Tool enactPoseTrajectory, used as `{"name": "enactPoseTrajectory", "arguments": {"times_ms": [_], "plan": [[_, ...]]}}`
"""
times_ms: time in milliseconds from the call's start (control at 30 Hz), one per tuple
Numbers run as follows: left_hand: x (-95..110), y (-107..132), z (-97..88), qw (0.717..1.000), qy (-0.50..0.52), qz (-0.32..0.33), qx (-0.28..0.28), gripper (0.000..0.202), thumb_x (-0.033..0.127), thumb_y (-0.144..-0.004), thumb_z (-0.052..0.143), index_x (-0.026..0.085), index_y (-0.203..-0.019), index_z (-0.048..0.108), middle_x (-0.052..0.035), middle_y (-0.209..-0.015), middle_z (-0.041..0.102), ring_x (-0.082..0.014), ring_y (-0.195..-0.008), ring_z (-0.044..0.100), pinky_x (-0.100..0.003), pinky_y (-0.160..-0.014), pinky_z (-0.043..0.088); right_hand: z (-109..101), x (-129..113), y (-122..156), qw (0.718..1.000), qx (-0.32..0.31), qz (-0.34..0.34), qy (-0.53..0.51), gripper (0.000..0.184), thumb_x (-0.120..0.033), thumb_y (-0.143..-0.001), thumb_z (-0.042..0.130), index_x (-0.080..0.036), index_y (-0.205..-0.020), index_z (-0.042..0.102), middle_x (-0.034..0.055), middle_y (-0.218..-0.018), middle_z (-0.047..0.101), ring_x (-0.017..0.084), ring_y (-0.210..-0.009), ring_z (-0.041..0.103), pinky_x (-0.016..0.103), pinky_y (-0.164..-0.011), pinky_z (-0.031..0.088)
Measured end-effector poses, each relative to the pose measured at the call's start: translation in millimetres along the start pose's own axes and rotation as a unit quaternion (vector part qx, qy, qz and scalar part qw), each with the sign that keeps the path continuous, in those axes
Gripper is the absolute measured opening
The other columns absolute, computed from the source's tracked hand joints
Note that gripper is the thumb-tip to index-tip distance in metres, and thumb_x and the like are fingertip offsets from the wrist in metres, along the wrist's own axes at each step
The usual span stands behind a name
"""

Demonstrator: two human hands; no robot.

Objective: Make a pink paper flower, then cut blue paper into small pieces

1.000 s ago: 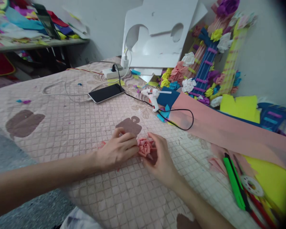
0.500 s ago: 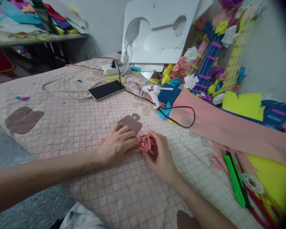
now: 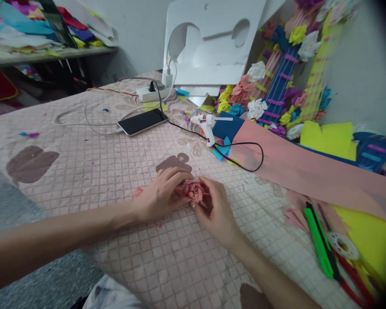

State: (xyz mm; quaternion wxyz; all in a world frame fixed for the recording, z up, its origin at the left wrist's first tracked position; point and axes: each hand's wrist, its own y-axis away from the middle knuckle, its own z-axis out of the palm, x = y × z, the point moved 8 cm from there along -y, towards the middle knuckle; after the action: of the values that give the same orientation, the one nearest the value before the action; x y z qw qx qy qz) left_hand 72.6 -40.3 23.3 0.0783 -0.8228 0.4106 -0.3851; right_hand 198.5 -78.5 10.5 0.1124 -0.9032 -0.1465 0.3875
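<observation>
Between my hands, just over the checked tablecloth [image 3: 122, 244], is a pink paper flower [image 3: 194, 192] with crumpled, layered petals. My left hand [image 3: 163, 191] pinches its left edge, the fingers curved over a petal. From the other side my right hand [image 3: 217, 206] curls its thumb and fingers around the flower's right rim. The underside of the flower is hidden. Beyond the hands lies a white hot glue gun [image 3: 207, 125] with a clear glue stick in its back.
A phone [image 3: 143, 122] on a charging cable lies behind my left hand, near a power strip [image 3: 154, 93]. Pink paper [image 3: 315, 167], a green utility knife [image 3: 320, 240] and red-handled scissors [image 3: 350, 274] are at right. Paper-flower decorations [image 3: 244, 92] stand against the wall.
My left fingers have lifted and opened slightly at the flower's left side, so more of its petals show. My right hand stays around the flower.
</observation>
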Motion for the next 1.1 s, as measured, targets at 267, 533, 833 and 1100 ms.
{"name": "enactPoseTrajectory", "arguments": {"times_ms": [267, 533, 833, 1100], "plan": [[0, -1, 1.2, 1.0, -0.004, -0.009, -0.011, 0.033, 0.027, -0.084, 0.061, 0.018, -0.114, 0.051, -0.0093, -0.11, 0.059, -0.0227, -0.099, 0.055, -0.039, -0.085, 0.046, 0, -2, 0, 1.0, 0.002, -0.007, 0.008, 0.057, -0.02, -0.083, 0.056, -0.025, -0.135, 0.034, 0.011, -0.122, 0.049, 0.026, -0.112, 0.047, 0.047, -0.092, 0.048], [-2, -1, -0.2, 1.0, 0.002, -0.016, -0.001, 0.039, 0.033, -0.082, 0.064, 0.017, -0.114, 0.05, -0.0109, -0.111, 0.059, -0.0241, -0.103, 0.055, -0.04, -0.085, 0.048, 0, -1, 0, 1.0, 0.01, -0.008, 0.016, 0.056, -0.019, -0.083, 0.054, -0.027, -0.134, 0.035, 0.0114, -0.12, 0.052, 0.028, -0.111, 0.049, 0.051, -0.089, 0.048], [-12, 1, -17.5, 0.998, 0.007, -0.039, 0.055, 0.033, 0.022, -0.086, 0.055, 0.02, -0.118, 0.047, -0.0099, -0.114, 0.058, -0.0215, -0.104, 0.055, -0.037, -0.083, 0.05, 0, -2, 1, 0.999, 0.02, -0.021, 0.02, 0.055, -0.015, -0.081, 0.054, -0.025, -0.132, 0.036, 0.0111, -0.118, 0.053, 0.026, -0.108, 0.05, 0.049, -0.088, 0.05], [-21, 1, -13.0, 0.997, 0.021, -0.031, 0.061, 0.03, 0.023, -0.084, 0.058, 0.019, -0.112, 0.049, -0.0087, -0.107, 0.058, -0.0197, -0.098, 0.056, -0.038, -0.082, 0.049, 1, -1, 1, 0.998, 0.04, -0.034, 0.02, 0.055, -0.014, -0.08, 0.054, -0.025, -0.131, 0.037, 0.0113, -0.115, 0.054, 0.027, -0.106, 0.052, 0.05, -0.087, 0.05]]}}
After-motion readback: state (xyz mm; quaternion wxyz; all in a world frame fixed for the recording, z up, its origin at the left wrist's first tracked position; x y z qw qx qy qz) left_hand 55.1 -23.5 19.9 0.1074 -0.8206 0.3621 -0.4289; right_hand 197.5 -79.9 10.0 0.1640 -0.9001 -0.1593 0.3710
